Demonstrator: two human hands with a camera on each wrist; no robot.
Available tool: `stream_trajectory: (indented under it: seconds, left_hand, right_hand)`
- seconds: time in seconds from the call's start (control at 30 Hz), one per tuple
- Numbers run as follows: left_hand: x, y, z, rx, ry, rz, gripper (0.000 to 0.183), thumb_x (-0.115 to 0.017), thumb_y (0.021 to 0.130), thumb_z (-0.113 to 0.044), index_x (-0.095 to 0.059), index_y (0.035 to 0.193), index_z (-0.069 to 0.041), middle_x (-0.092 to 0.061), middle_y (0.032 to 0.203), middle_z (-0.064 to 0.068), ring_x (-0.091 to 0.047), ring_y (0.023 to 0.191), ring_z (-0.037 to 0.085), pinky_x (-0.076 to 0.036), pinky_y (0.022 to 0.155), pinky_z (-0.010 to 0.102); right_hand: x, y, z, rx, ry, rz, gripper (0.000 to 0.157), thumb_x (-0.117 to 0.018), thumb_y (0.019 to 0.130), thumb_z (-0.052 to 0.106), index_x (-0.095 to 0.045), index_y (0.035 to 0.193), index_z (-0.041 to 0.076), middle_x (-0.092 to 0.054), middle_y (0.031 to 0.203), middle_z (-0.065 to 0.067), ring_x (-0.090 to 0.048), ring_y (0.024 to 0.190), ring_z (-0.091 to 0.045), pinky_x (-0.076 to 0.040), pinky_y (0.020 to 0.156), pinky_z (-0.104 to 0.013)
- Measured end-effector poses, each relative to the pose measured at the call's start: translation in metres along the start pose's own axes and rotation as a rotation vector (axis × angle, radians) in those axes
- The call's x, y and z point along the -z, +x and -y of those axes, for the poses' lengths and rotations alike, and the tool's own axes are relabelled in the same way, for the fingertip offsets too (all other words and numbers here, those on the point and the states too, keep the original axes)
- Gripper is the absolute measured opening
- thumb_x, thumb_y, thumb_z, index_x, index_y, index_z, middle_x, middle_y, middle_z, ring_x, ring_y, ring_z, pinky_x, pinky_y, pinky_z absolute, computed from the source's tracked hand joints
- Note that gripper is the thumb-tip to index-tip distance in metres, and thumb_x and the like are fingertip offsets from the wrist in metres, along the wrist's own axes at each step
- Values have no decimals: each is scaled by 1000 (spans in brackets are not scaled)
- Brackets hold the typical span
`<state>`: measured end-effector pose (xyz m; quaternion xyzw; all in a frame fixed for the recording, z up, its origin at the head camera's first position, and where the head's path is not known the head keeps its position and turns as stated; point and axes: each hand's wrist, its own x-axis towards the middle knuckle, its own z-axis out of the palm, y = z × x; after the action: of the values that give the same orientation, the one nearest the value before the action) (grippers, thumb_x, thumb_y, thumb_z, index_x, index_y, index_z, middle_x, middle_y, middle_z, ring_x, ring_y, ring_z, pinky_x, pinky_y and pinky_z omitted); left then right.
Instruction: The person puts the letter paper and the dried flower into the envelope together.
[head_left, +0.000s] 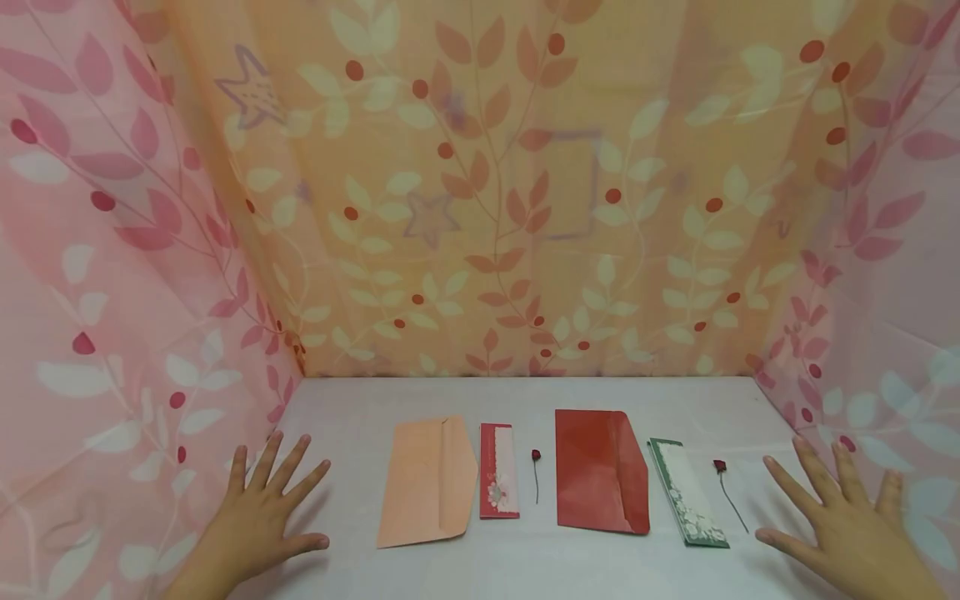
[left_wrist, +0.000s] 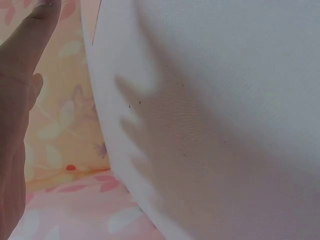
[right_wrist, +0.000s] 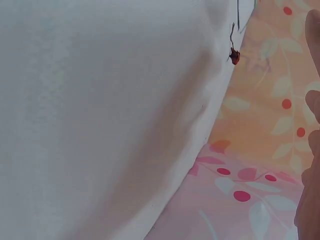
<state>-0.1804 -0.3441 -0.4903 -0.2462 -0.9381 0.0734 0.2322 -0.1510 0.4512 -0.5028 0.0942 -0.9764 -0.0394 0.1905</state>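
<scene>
left hand and right hand hold nothing, fingers spread apart. between them on table: peach envelope, red card, rose, red envelope, green card, second rose. risk: a careless inward sweep by right hand could bend second rose's thin stem.

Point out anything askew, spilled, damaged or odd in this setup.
Upper left on the orange backdrop, a purple star outline looks odd among printed leaves, as if hand-drawn. The peach envelope, red envelope, red card and green card show no obvious damage.
</scene>
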Motion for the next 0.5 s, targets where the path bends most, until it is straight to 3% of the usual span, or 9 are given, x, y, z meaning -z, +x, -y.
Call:
stream_trajectory:
  seconds: [0.33,0.5]
  left_hand:
    - [6,5,-1,-6,6,2,98,-58,76,-87,-48,151,-26,-3,174,7,5,157,42,10,118,71]
    - [5,10,-1,-19,-2,-34,97,-55,76,-89,-52,148,-24,-16,171,11,-1,157,44,8,118,72]
  right_hand:
    - [1,3,8,3,0,-26,114,-71,74,78,-14,164,39,11,173,-4,28,153,-34,33,103,-69]
    - [-1,8,14,17,3,-48,113,-71,74,78,-15,164,38,7,173,-5,25,155,-35,31,104,-71]
